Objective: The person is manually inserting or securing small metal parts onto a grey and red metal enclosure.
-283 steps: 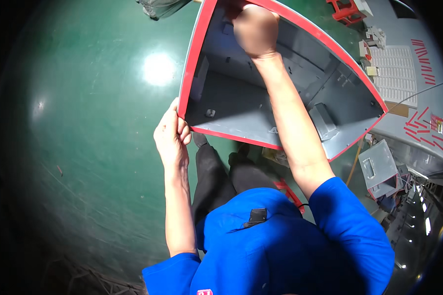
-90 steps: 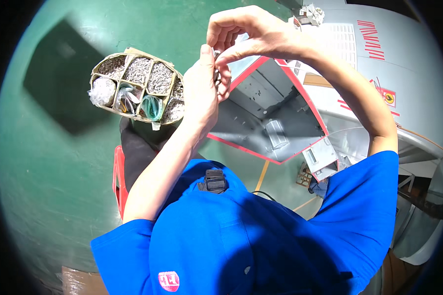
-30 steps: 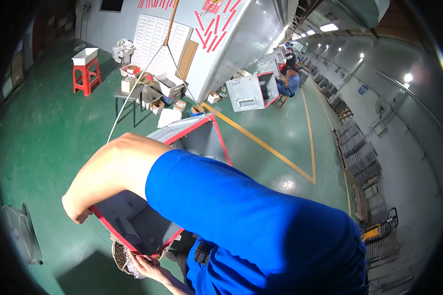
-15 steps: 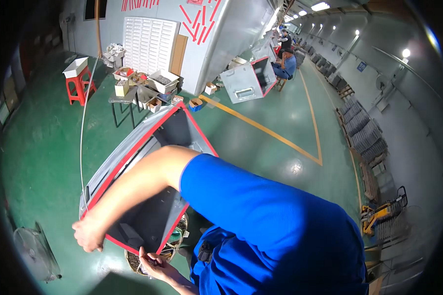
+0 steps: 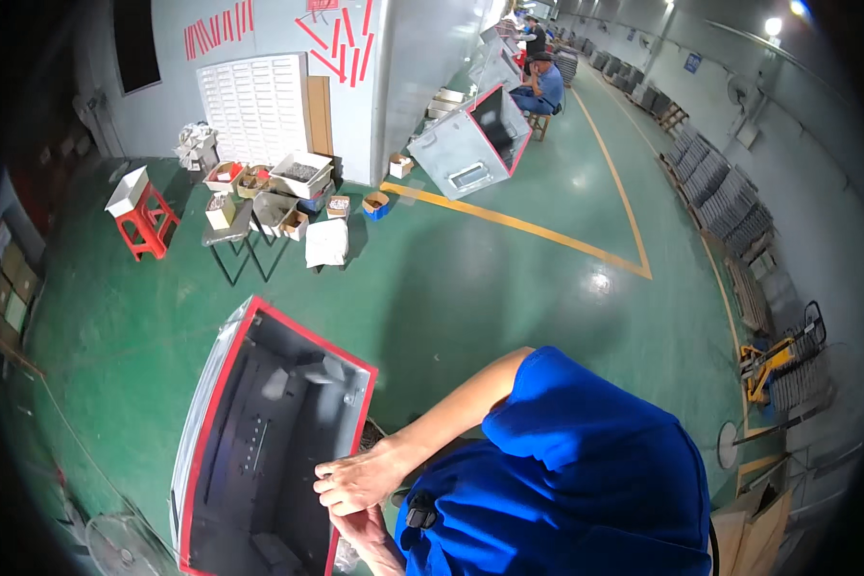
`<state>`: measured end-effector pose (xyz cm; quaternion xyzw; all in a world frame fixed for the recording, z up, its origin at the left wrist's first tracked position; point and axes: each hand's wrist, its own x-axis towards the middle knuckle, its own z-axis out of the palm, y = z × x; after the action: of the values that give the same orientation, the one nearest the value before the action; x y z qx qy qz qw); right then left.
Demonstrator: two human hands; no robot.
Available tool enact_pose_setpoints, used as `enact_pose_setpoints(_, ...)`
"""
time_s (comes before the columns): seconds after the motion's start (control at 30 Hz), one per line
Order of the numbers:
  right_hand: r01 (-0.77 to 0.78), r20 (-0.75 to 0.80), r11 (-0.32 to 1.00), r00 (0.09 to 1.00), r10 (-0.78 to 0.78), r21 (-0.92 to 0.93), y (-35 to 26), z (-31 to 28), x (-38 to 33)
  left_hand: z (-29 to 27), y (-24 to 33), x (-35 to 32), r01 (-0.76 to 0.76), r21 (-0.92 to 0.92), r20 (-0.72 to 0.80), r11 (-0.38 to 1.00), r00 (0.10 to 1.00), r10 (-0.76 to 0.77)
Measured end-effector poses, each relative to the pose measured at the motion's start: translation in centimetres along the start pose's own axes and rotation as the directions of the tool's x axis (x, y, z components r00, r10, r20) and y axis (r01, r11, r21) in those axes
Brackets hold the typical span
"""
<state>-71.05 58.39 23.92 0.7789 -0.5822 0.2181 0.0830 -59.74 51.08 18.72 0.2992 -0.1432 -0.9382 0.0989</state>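
Observation:
A grey metal cabinet box (image 5: 317, 336) with red edging along its open rim lies in front of me, at the lower left. Its dark inside shows a row of small holes and some light patches. My right hand (image 5: 358, 477) is closed at the box's near right rim, fingers curled in above my left hand. Just below it my left hand (image 5: 363, 528), partly covered, has its fingers bent together. Whatever either hand holds is too small or hidden to make out. Something clear and crinkled, like plastic (image 5: 347, 556), shows beside the left hand.
A red stool (image 5: 147, 226) bears a white tray. Small bins of parts (image 5: 302, 173) stand around a low table (image 5: 228, 227), near a white bundle (image 5: 327, 243). Another metal box (image 5: 461, 154) stands near a seated person (image 5: 542, 86). A fan (image 5: 125, 547) is at lower left.
My right hand has come back from the box's far left corner to beside my left hand. The view has shifted, and the box now appears lower, with more of its inside showing.

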Motion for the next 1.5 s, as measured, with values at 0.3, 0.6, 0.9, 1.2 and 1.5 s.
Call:
enact_pose_setpoints(0.3, -0.200, 0.367, 0.980, 0.910, 0.192, -0.017, 2.9, -5.9, -6.3, 2.8, -5.0, 4.3, 0.113, 0.213, 0.143, 0.971, 0.979, -0.146)
enact_pose_setpoints(0.6, -0.202, 0.045, 0.973, 0.977, 0.208, -0.114, 5.0, -5.8, -12.0, 1.4, -8.0, 9.0, 0.051, 0.336, 0.217, 0.940, 0.968, -0.130)
enact_pose_setpoints(0.9, -0.241, -0.058, 0.970, 0.968, 0.242, 0.037, 7.5, -8.7, -13.4, 7.6, -10.1, 6.4, 0.261, 0.072, 0.005, 0.963, 0.965, -0.262)
enact_pose_setpoints(1.2, -0.219, -0.007, 0.952, 0.974, 0.226, 0.212, 7.8, -7.9, -14.9, 7.3, -12.0, 6.3, 0.128, -0.035, 0.048, 0.991, 0.991, -0.127)
enact_pose_setpoints(1.5, -0.175, -0.114, 0.955, 0.972, 0.207, 0.240, 6.2, -8.1, -15.0, 12.2, -12.0, 3.2, 0.133, -0.076, 0.037, 0.988, 0.991, -0.130)
